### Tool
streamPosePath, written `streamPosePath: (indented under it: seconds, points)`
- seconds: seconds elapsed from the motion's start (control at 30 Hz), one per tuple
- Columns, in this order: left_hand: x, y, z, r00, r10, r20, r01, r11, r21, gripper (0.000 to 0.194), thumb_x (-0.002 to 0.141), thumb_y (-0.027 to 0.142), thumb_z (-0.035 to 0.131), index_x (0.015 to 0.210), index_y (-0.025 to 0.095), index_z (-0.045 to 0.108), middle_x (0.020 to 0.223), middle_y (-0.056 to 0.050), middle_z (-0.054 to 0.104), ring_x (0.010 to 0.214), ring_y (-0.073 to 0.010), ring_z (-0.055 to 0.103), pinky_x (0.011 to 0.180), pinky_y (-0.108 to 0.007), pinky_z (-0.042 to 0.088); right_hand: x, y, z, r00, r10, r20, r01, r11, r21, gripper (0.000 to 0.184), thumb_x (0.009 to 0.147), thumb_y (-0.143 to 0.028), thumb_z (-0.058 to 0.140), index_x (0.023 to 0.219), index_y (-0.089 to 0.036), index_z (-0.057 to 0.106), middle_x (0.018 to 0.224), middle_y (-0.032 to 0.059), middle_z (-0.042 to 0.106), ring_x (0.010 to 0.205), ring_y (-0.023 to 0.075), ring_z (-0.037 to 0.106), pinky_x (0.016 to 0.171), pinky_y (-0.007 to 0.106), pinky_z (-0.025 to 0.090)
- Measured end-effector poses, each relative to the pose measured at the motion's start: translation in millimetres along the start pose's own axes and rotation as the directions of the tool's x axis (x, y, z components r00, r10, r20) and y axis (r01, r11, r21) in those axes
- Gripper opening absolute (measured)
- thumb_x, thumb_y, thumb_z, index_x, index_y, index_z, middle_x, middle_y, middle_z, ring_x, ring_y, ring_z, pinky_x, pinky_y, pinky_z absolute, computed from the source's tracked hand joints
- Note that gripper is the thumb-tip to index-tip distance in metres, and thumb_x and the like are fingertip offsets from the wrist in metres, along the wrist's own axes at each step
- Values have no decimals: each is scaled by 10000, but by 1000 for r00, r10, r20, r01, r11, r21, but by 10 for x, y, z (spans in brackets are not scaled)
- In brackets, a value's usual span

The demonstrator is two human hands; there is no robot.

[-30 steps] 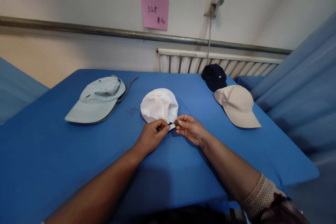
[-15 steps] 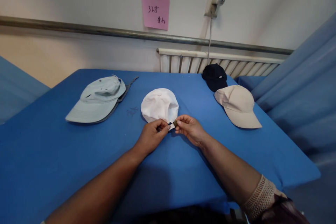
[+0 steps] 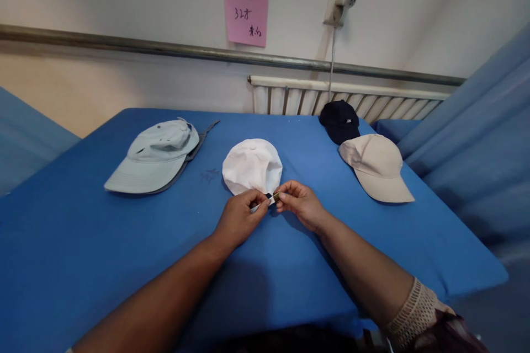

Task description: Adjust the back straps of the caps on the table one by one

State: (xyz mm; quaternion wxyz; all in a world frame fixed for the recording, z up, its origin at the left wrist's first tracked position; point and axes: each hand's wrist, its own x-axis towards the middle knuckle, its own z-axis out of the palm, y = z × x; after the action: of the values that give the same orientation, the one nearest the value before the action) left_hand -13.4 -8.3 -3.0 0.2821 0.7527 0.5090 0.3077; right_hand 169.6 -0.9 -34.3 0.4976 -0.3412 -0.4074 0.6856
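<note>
A white cap (image 3: 252, 165) lies in the middle of the blue table (image 3: 83, 242) with its back toward me. My left hand (image 3: 240, 215) pinches the cap's white rear strap. My right hand (image 3: 298, 203) pinches the small dark buckle at the strap's end, right beside my left fingertips. Both hands rest on the cloth just in front of the cap.
A pale blue-grey hat (image 3: 155, 154) lies at the left. A beige cap (image 3: 375, 165) and a navy cap (image 3: 339, 120) lie at the right rear. A radiator (image 3: 343, 100), a metal rail and a pink note (image 3: 245, 15) are on the wall behind. Blue fabric hangs at the right.
My fingertips have drawn slightly closer together at the strap and buckle. The cap and the other hats have not moved.
</note>
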Motion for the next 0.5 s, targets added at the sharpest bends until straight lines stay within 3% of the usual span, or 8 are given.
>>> streamPosePath:
  seconds: [0.5]
  points:
    - [-3, -2, 2, 998, 62, -20, -60, 992, 114, 227, 914, 354, 541, 841, 205, 696, 844, -20, 734, 788, -178, 667, 741, -283, 467, 21, 59, 5, 999, -19, 50, 20, 1000, -20, 306, 726, -423, 800, 819, -198, 615, 681, -15, 659, 591, 116, 616, 630, 305, 544]
